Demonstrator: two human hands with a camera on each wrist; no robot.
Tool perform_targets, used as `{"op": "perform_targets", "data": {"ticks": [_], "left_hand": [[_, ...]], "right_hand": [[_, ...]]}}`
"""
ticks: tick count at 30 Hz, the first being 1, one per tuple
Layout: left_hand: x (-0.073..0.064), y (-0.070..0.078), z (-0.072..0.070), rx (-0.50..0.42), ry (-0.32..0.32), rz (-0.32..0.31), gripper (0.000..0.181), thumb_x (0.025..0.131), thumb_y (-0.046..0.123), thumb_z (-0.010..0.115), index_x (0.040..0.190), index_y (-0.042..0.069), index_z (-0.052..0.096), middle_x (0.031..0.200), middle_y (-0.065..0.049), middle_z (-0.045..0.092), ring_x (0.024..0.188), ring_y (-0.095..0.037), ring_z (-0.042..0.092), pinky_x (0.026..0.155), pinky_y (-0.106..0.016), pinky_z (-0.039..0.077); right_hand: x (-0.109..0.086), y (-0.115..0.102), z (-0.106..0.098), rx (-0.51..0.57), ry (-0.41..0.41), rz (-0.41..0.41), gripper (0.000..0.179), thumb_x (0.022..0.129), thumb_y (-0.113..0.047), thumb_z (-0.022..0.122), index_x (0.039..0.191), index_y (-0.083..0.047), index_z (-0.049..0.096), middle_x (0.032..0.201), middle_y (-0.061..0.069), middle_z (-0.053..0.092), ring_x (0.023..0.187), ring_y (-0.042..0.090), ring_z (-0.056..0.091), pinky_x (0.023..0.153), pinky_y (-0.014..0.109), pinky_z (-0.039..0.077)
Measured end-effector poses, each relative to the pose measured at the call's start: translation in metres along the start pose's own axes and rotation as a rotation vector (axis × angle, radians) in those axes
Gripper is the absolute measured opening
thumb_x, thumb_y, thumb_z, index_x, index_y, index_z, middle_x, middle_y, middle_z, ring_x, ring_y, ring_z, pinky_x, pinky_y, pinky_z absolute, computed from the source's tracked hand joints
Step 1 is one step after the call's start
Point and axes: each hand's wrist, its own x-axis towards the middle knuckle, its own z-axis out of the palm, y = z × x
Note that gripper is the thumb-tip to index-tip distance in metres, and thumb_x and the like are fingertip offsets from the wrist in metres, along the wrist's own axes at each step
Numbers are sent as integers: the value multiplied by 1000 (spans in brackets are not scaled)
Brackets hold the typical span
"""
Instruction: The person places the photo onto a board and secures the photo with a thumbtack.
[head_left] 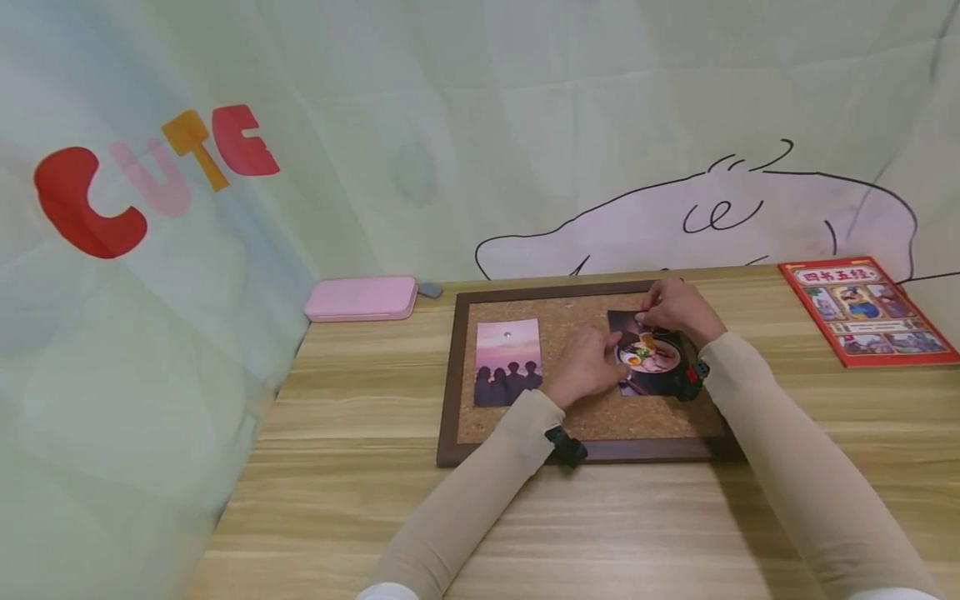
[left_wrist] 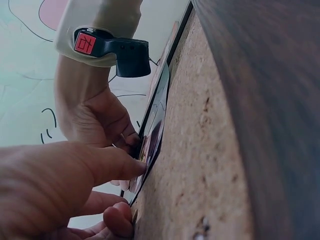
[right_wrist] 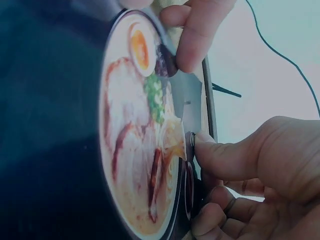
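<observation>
A photo of a noodle bowl (head_left: pixel 652 357) lies on the right half of a brown-framed cork board (head_left: pixel 577 421). At its top edge my right hand (head_left: pixel 678 308) pinches a small silver thumbtack (right_wrist: pixel 192 140) between thumb and fingers. My left hand (head_left: pixel 588 367) reaches in from the left, its fingertips pressing the photo's left edge. In the left wrist view the thumb of that hand (left_wrist: pixel 60 185) rests on the face of the photo (left_wrist: pixel 155 135), which stands slightly off the cork at one edge. A sunset photo (head_left: pixel 508 375) with a silver tack near its top is on the board's left half.
Behind the board's left corner are a pink case (head_left: pixel 362 298) and a small grey object (head_left: pixel 430 290). A red-bordered book (head_left: pixel 870 312) lies at the right on the wooden table (head_left: pixel 337 492). A printed fabric backdrop (head_left: pixel 390 150) rises behind and to the left.
</observation>
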Motion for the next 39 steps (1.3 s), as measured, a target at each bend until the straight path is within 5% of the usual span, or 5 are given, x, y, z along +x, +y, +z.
{"op": "perform_targets", "data": {"ticks": [14,21,25,31,39], "left_hand": [[-3,-1,-1,-20,-19,-18,59,95,24,83,148,7,64,111,-8,63,90,-14,48,70,-22,35],[-10,-11,-12,-91,-40,53,51,98,20,77,147,8,67,124,-13,69,103,-18,59,83,-23,48],[-18,-24,-29,-123,-14,97,43,99,16,73,141,8,70,130,-13,73,107,-20,68,91,-27,56],[-40,-49,-69,-58,46,187,44,99,15,73,142,6,66,113,-11,74,88,-19,69,74,-25,53],[-78,-93,-116,79,88,159,51,99,25,73,146,8,63,121,-14,73,110,-30,69,91,-43,58]], "right_hand": [[-3,-1,3,21,-6,-16,22,102,-17,68,108,4,65,102,18,63,90,29,57,71,32,45],[-7,6,3,121,-21,-54,30,110,-21,55,119,6,65,99,13,62,83,20,56,67,28,48],[-16,10,-2,170,-20,-72,36,112,-24,52,128,7,61,114,24,68,92,24,63,72,27,52],[-30,19,-11,152,29,-64,48,114,-34,50,140,6,57,126,29,66,103,33,65,76,29,51],[-49,31,-23,72,85,-92,57,113,-42,49,146,4,53,145,33,57,131,49,56,103,63,53]]}}
